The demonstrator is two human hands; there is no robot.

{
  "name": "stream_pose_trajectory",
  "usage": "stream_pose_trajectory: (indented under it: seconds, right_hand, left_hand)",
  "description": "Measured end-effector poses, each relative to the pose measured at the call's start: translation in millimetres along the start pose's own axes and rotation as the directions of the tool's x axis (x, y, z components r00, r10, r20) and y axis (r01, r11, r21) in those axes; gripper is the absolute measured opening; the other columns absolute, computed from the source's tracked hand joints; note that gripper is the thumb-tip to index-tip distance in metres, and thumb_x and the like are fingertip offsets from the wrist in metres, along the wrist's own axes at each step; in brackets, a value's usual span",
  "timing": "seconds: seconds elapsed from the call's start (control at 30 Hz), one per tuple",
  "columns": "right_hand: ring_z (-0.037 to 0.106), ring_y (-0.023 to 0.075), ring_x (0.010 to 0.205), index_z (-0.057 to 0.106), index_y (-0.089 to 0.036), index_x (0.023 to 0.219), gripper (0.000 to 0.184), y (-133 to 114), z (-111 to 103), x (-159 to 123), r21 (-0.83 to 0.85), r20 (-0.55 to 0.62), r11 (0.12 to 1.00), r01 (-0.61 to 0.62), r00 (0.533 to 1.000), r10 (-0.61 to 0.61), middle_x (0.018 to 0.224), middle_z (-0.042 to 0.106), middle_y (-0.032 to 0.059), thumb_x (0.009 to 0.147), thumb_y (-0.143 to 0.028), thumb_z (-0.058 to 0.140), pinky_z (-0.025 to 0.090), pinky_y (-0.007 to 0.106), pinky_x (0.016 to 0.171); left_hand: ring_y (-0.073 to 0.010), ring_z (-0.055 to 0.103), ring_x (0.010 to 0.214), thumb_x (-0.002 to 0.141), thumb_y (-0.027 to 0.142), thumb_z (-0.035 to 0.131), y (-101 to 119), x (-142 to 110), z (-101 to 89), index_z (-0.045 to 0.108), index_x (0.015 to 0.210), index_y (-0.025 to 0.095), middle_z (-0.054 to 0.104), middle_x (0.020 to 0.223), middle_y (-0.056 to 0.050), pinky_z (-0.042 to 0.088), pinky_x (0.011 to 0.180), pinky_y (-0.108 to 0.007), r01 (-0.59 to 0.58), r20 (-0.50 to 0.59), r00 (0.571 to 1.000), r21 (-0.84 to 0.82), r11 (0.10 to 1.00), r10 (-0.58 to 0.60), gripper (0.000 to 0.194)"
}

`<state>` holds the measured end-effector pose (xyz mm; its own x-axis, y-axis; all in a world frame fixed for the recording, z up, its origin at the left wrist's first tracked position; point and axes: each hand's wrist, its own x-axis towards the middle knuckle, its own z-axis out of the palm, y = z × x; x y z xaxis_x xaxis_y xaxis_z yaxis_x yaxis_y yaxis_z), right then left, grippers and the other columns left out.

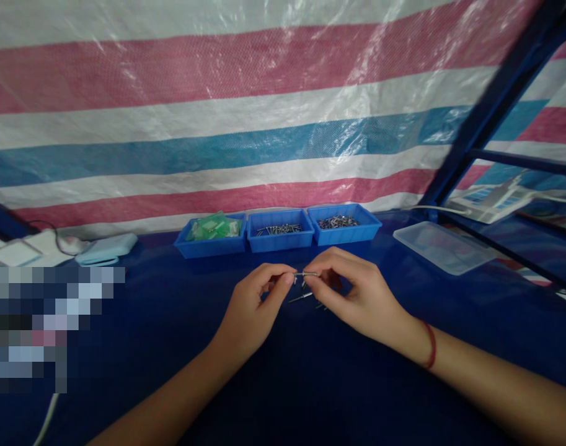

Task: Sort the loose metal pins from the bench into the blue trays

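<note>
My left hand and my right hand meet over the dark blue table, both pinched on the ends of one small metal screw held level between them. A red cord circles my right wrist. A few loose screws lie on the table just under the fingers. Behind them stand three blue bins in a row: the left bin holds green plastic pieces, the middle bin holds metal screws, and the right bin holds small dark metal parts.
A clear plastic lid or tray lies at the right. Pale blue and white items with a cable sit at the far left. A striped tarpaulin hangs behind the table. A dark blue metal frame slants on the right.
</note>
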<state>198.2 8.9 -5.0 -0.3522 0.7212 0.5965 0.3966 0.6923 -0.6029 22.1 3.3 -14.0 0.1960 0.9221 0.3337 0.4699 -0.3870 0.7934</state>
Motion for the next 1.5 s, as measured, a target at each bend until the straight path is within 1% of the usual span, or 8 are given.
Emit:
stream_pose_trajectory:
  seconds: [0.13, 0.3, 0.47, 0.63, 0.9, 1.07, 1.23, 1.5]
  right_hand:
    - [0.058, 0.0148, 0.075, 0.062, -0.018, 0.084, 0.015, 2.0, -15.4, 8.3, -0.224, 0.008, 0.961, 0.164, 0.986, -0.166, 0.081, 0.063, 0.0051, 0.088, -0.022, 0.048, 0.047, 0.029, 0.070]
    - [0.057, 0.0168, 0.067, 0.065, -0.017, 0.087, 0.022, 47.6, -37.3, 31.4, -0.530, -0.316, 0.842, -0.101, 0.945, -0.086, 0.078, 0.064, 0.0066, 0.088, -0.031, 0.048, 0.044, 0.031, 0.068]
    - [0.060, 0.0209, 0.072, 0.065, -0.013, 0.097, 0.027, 87.4, -46.1, 36.4, -0.618, -0.252, 0.762, -0.194, 0.967, 0.042, 0.089, 0.065, 0.0113, 0.084, -0.033, 0.052, 0.045, 0.034, 0.067]
    - [0.060, 0.0182, 0.074, 0.066, -0.015, 0.089, 0.020, 65.4, -38.9, 27.6, -0.499, -0.217, 0.854, -0.146, 0.975, 0.040, 0.086, 0.066, 0.0077, 0.083, -0.026, 0.050, 0.045, 0.032, 0.068]
    - [0.057, 0.0117, 0.065, 0.066, -0.018, 0.087, 0.018, 10.6, -7.6, 6.6, -0.191, 0.240, 0.981, -0.020, 0.969, 0.066, 0.076, 0.065, 0.0014, 0.086, -0.030, 0.052, 0.043, 0.024, 0.061]
    - [0.055, 0.0113, 0.064, 0.064, -0.017, 0.084, 0.022, 0.3, -3.5, 2.4, -0.142, 0.264, 0.989, -0.042, 0.961, 0.079, 0.073, 0.061, 0.0010, 0.090, -0.026, 0.045, 0.041, 0.024, 0.061]
    - [0.050, 0.0096, 0.059, 0.059, -0.016, 0.072, 0.028, -1.5, 0.0, 2.7, 0.023, 0.251, 0.989, -0.148, 0.958, 0.137, 0.065, 0.055, -0.0014, 0.091, -0.030, 0.044, 0.040, 0.022, 0.056]
    - [0.049, 0.0099, 0.062, 0.061, -0.015, 0.077, 0.027, 1.4, 6.5, 0.7, 0.176, 0.300, 0.947, -0.268, 0.931, 0.207, 0.069, 0.057, -0.0004, 0.090, -0.033, 0.046, 0.040, 0.022, 0.057]
  left_hand:
    - [-0.0166, 0.063, 0.084, 0.089, 0.029, 0.047, -3.3, 0.0, 2.0, 0.058, 0.107, 0.020, 0.067, 0.094, -0.004, 0.049, 0.077, -0.031, 0.006, 0.008, 1.000, 0.041, 0.999, -0.006, 0.023]
    - [-0.0200, 0.059, 0.093, 0.086, 0.030, 0.052, -11.9, 0.5, 3.9, 0.060, 0.108, 0.020, 0.061, 0.104, -0.006, 0.046, 0.084, -0.037, -0.095, 0.195, 0.980, 0.289, 0.952, 0.038, 0.025]
    - [-0.0214, 0.057, 0.092, 0.088, 0.026, 0.050, -14.7, 0.1, 5.8, 0.066, 0.092, 0.020, 0.061, 0.100, -0.005, 0.044, 0.084, -0.039, -0.228, 0.316, 0.945, 0.454, 0.862, 0.083, 0.017]
    - [-0.0198, 0.057, 0.087, 0.090, 0.023, 0.043, -13.0, -0.2, 6.5, 0.063, 0.086, 0.019, 0.061, 0.094, -0.005, 0.045, 0.080, -0.036, -0.217, 0.272, 0.958, 0.467, 0.857, 0.094, 0.020]
    - [-0.0151, 0.059, 0.078, 0.089, 0.020, 0.046, -5.9, -0.9, 0.2, 0.058, 0.087, 0.019, 0.063, 0.083, -0.001, 0.046, 0.074, -0.028, -0.163, 0.078, 0.986, 0.302, 0.939, 0.146, 0.012]
    - [-0.0142, 0.061, 0.077, 0.084, 0.022, 0.055, -1.1, -1.8, 1.5, 0.058, 0.095, 0.020, 0.066, 0.087, -0.001, 0.048, 0.072, -0.028, -0.051, -0.072, 0.996, 0.073, 0.996, 0.056, 0.012]
    - [-0.0142, 0.063, 0.073, 0.081, 0.026, 0.059, -0.4, -0.6, 2.6, 0.060, 0.095, 0.020, 0.067, 0.080, 0.001, 0.050, 0.068, -0.026, 0.052, -0.068, 0.996, -0.168, 0.984, -0.064, 0.015]
    - [-0.0139, 0.062, 0.070, 0.082, 0.029, 0.056, 1.4, -2.6, 1.3, 0.062, 0.086, 0.018, 0.067, 0.078, 0.001, 0.048, 0.063, -0.024, 0.071, -0.048, 0.996, -0.174, 0.982, -0.081, 0.013]
